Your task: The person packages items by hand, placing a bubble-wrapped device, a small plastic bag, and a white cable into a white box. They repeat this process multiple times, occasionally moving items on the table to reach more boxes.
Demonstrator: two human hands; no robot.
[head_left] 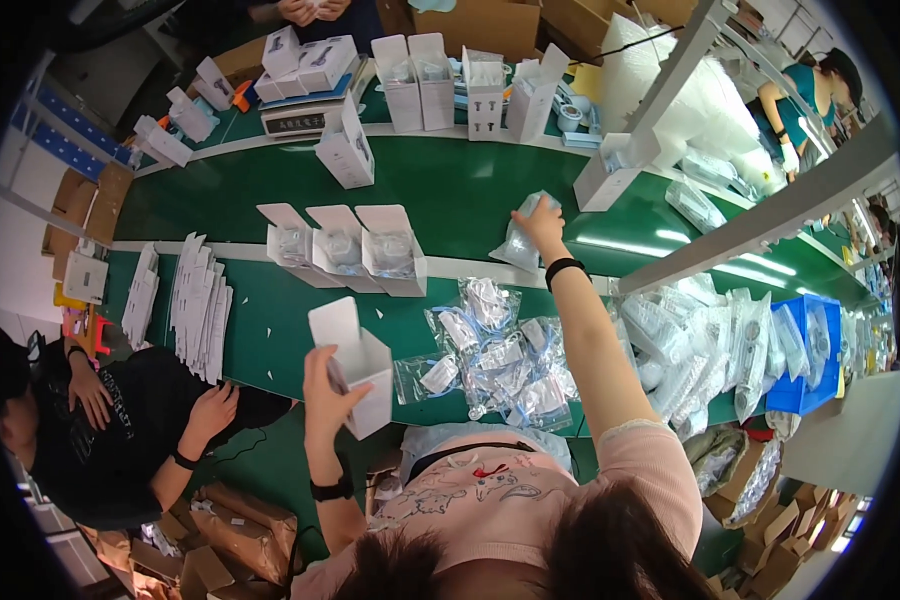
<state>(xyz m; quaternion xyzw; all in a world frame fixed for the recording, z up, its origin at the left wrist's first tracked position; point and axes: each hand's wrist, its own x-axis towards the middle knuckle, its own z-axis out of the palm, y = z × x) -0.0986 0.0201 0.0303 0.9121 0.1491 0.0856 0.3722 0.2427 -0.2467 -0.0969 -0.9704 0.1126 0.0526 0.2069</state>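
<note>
An open white carton sits in the left hand's fingers — three more open white cartons stand just beyond. The right hand's fingers grip a clear plastic pouch; a heap of clear pouches lies between both hands on the green bench.

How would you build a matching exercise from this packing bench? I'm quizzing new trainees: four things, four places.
Things:
1. open white box
2. clear plastic bag
3. blue bin
4. stack of flat white cards

Places:
A. at the bench's right end
B. in the left hand
C. lying left of the left hand
D. in the right hand, over the green belt

Pairs: 1-B, 2-D, 3-A, 4-C
</note>
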